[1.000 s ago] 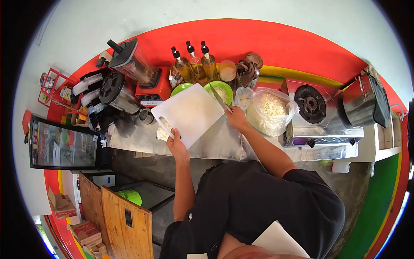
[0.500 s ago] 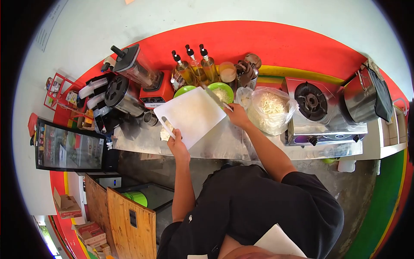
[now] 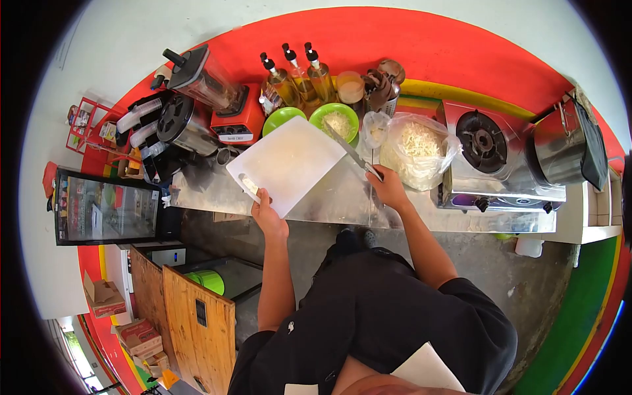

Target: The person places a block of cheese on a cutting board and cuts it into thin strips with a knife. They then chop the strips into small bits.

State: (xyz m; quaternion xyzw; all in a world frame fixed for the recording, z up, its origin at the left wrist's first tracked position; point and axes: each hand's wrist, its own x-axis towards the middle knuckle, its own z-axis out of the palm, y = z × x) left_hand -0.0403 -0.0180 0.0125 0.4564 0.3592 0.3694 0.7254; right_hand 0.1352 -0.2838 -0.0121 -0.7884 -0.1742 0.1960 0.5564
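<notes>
My left hand grips a white cutting board at its lower left corner, beside the handle slot. The board is held above the steel counter, its upper edge near two green bowls. In my right hand is a knife, its blade pointing up and left past the board's right corner. The blade's tip reaches the front of the green bowl, which contains pale shredded food. The other green bowl is partly hidden behind the board. A small clear bag lies right of the bowls.
An open plastic bag of shredded vegetable sits on the counter, left of a gas stove. Pump bottles, a red blender and a utensil holder line the back. A large pot stands far right.
The knife has moved right and down, away from the board's upper edge. The board has shifted slightly left in my left hand, and the bowl of shreds is more exposed.
</notes>
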